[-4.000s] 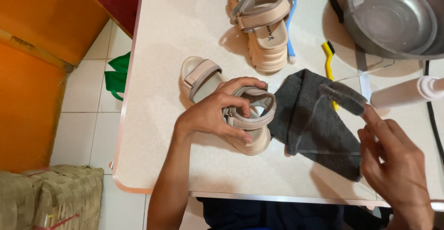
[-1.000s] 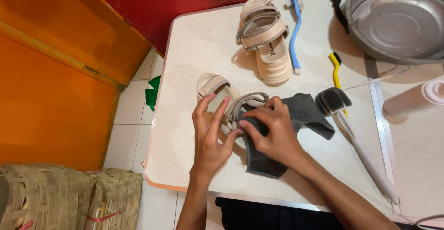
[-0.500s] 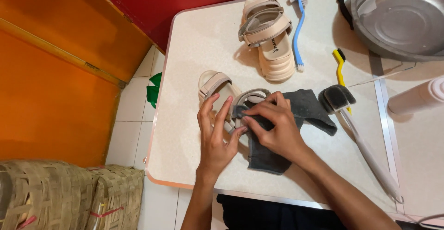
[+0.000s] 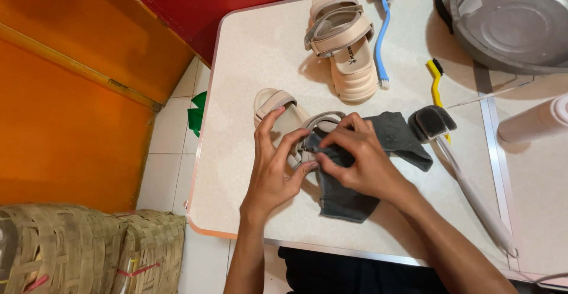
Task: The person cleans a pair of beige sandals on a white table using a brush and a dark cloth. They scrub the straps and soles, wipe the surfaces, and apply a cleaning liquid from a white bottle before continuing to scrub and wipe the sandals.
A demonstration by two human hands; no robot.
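Head view: near sandal (image 4: 283, 112) lying on the pale table (image 4: 248, 51), half covered by both hands. Left hand (image 4: 273, 173) spread over the footbed, fingers bent and steadying the strap, not closed round it. Right hand (image 4: 362, 162) pinching a fold of the grey cloth (image 4: 355, 202) and pressing it onto the strap at the sandal's middle. Wiping seemingly under way, by the look of it; strap in hand, toe end bare. Second sandal (image 4: 344, 42) well apart, untouched, beside a blue brush (image 4: 383, 31). Yellow brush (image 4: 436, 84), dark sponge wand (image 4: 435, 122) and metal basin (image 4: 512, 19) to the right, idle.
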